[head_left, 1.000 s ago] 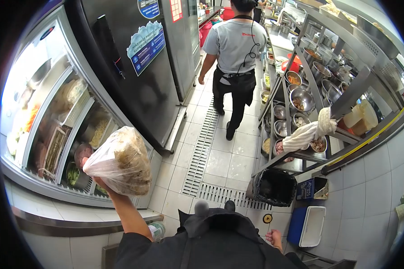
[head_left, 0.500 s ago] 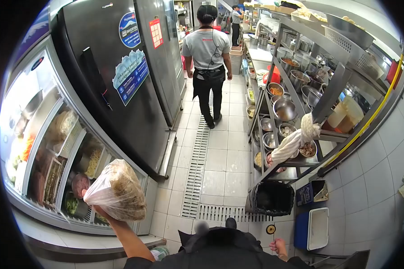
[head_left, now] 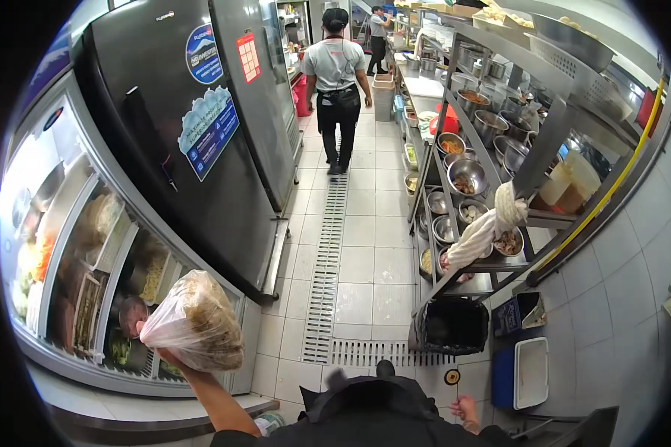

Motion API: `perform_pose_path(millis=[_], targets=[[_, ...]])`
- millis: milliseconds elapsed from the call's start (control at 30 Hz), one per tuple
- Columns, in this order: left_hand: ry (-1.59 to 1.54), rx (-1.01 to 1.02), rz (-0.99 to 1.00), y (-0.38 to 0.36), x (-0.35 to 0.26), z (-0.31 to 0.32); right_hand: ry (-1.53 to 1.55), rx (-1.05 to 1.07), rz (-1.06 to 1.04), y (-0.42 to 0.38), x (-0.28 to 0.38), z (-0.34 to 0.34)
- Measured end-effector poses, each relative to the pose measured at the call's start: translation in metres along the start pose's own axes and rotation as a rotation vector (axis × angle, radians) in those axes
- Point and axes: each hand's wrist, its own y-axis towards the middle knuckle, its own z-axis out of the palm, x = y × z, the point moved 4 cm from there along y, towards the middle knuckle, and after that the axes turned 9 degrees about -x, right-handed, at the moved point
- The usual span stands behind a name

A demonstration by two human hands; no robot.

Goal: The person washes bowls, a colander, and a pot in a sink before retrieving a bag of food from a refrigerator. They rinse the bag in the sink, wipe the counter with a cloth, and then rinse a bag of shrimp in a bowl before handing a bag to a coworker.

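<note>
Head view: clear plastic bag [head_left: 194,322], bulging with brownish contents, knotted end leftward.

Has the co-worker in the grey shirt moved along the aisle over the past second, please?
Yes. The co-worker has walked farther away down the aisle, now well beyond the far end of the floor drain and smaller in view.

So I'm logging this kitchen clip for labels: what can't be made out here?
Head view only:
- Left hand: mostly hidden under the plastic bag it holds up; its grip is unseen.
- Bag contents: brownish, blurred by the plastic.
- Right hand: low, near the frame edge; fingers unclear.
- Fridge stickers: print too small.
- Shelf bowls: contents too small.
</note>
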Motion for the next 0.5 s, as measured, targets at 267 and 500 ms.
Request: perform_pose_path(millis=[267,500], targets=[[0.011,0.129,0.027,0.026,0.011,-0.020,-0.001,-0.030,0.004,-0.006,0.002,0.001],[-0.014,0.094,-0.050,0.024,0.009,-0.018,-0.049,-0.027,0.002,0.001,0.002,0.006]])
